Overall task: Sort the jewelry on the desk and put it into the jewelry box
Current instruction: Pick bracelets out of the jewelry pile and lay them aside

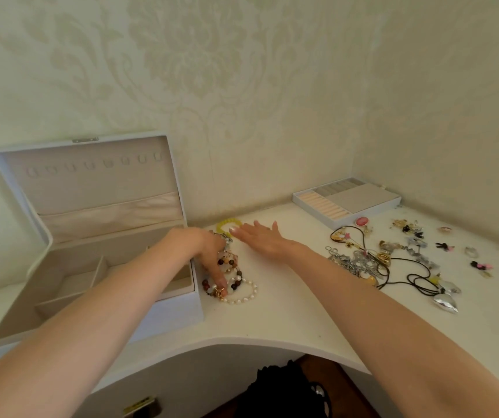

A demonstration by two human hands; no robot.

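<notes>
While the right hand (261, 238) is laid flat and spread, beaded bracelets (237, 286) are gripped by the curled left hand (209, 248). The open jewelry box (169, 312) is set at the table's (272, 321) left edge.

2 bare hands out: left hand (209, 251), right hand (260, 236). 1 open white jewelry box (166, 309) left of the left fingers (221, 282). Under those fingers, 1 white pearl bracelet (248, 297), plus overlapping brown bead bracelets (236, 280), number unclear. 1 yellow bead bracelet (227, 223) at the right fingertips (236, 229). Further right of them: 1 white ring tray (310, 213), 1 pink oval brooch (362, 221), 1 silver heart pendant (445, 301).
</notes>
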